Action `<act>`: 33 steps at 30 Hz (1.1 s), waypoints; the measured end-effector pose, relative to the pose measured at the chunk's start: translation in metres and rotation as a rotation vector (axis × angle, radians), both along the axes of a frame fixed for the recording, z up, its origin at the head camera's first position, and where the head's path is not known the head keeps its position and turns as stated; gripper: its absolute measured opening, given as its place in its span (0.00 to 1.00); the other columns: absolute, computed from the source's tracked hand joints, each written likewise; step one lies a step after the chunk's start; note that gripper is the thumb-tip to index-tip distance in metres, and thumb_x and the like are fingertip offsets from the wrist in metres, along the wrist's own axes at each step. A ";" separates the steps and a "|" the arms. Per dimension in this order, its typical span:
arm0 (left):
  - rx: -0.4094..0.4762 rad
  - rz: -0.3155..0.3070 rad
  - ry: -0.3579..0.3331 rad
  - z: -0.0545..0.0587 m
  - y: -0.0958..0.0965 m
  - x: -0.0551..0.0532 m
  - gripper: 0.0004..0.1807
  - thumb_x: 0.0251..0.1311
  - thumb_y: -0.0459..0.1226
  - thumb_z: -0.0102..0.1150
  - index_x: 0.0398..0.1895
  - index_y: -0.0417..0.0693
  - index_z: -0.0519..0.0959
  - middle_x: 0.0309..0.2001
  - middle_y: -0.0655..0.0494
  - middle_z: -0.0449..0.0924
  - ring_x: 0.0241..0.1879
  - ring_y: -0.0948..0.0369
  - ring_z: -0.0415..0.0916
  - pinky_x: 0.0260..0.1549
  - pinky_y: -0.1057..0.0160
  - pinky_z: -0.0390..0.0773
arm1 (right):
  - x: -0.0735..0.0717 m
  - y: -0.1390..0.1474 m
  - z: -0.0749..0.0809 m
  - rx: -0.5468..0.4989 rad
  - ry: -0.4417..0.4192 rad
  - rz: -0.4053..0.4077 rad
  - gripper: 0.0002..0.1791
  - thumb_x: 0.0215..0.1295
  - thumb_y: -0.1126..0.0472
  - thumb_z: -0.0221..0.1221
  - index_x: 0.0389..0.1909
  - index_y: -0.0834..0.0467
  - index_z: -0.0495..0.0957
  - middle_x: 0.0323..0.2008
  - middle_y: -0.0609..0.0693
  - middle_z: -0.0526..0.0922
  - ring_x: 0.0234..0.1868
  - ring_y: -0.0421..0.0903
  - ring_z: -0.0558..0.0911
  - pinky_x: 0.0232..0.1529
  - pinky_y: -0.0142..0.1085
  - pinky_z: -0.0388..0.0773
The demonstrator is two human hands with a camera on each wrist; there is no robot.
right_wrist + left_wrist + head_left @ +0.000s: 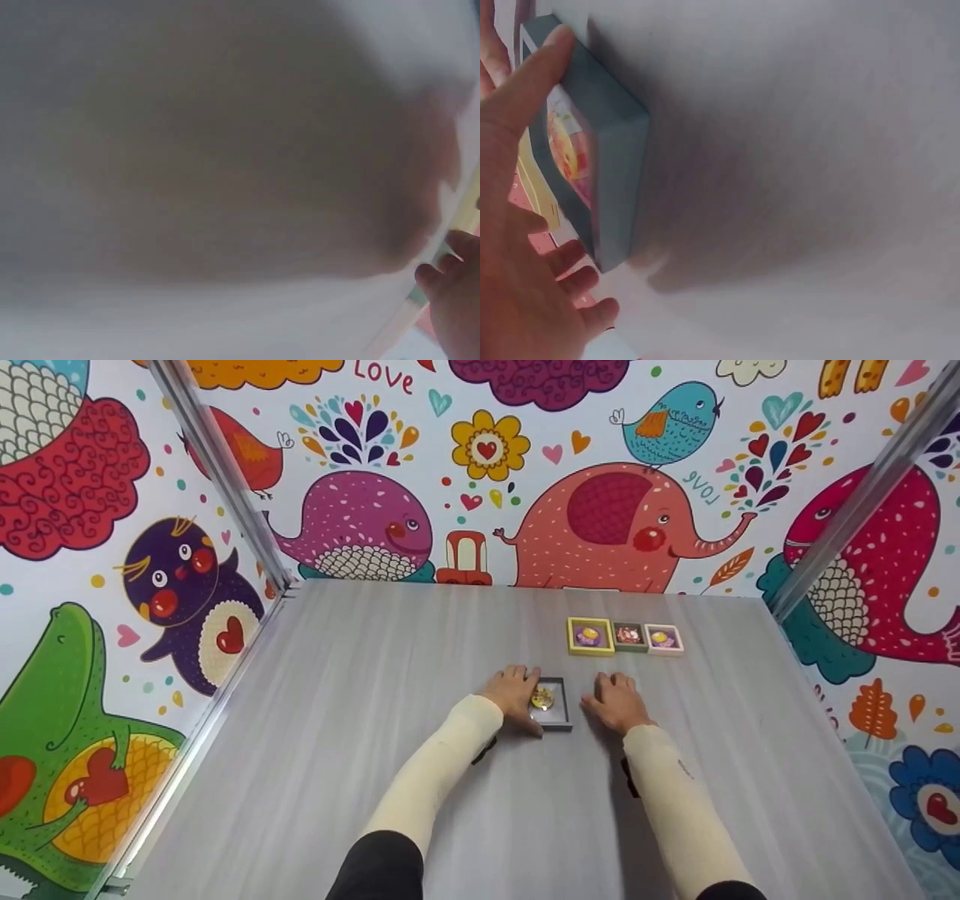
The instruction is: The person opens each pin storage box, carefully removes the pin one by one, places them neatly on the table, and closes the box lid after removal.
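In the head view a dark grey square box (556, 728) stands on the table, with a round yellow patterned piece (543, 697) inside it. My left hand (514, 697) grips this box from its left side, thumb at the near edge and fingers toward the far one. The left wrist view shows the thumb (536, 79) pressed against the side of the grey box (619, 187). My right hand (617, 703) rests near the tabletop to the right of the box, apart from it, fingers loosely bent and holding nothing.
Behind the hands stand three small boxes in a touching row: a yellow one (590, 653), a green one (628, 649) and a pale pink one (664, 652). Each holds a small colourful piece. Printed panels and metal posts (225, 480) border the grey table (360, 675).
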State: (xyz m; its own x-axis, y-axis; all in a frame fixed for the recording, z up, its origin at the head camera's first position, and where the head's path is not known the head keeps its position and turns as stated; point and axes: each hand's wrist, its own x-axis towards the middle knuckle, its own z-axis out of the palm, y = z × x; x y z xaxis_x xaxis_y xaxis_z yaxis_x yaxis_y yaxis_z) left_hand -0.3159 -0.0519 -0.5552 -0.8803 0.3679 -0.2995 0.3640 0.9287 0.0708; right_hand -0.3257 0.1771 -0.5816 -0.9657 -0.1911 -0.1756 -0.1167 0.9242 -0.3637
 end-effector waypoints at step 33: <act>0.548 0.061 -0.081 -0.009 -0.009 0.001 0.70 0.41 0.56 0.73 0.76 0.52 0.29 0.74 0.40 0.51 0.72 0.48 0.56 0.67 0.52 0.63 | 0.000 -0.046 0.039 -1.075 -0.520 -0.421 0.09 0.66 0.60 0.44 0.30 0.57 0.70 0.24 0.43 0.75 0.26 0.38 0.72 0.30 0.31 0.69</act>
State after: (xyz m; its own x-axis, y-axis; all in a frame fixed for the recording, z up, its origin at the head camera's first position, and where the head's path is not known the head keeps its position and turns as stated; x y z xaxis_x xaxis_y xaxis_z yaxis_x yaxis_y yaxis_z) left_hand -0.3146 -0.0607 -0.5646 -0.8871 0.4379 -0.1461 0.2842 0.7674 0.5747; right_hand -0.3261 0.1312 -0.5422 -0.8500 -0.1688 -0.4991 0.4956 0.0654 -0.8661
